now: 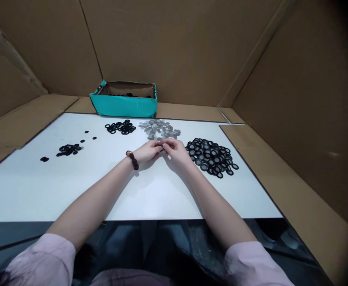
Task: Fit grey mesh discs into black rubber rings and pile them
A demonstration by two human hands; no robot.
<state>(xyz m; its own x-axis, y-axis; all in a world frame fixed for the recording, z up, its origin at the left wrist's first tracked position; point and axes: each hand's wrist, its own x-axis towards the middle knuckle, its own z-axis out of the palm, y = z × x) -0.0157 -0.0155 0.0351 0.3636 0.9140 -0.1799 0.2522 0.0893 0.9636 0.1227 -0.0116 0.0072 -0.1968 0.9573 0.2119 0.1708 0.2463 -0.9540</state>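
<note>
My left hand [148,153] and my right hand [174,150] meet over the middle of the white board. Between their fingertips both pinch a small black ring [161,148]; whether a disc sits inside it I cannot tell. Just beyond my fingers lies a loose pile of translucent grey discs [159,129]. To the right of my right hand is a heap of black rings with grey centres [211,157]. Farther left, near the back, open black rings [120,127] lie in a small pile.
At the left, small black discs [68,149] are clustered, with a few scattered singly. An open turquoise box [124,105] holding dark pieces stands behind the white board [132,198]. Cardboard walls [176,51] rise at the back and both sides.
</note>
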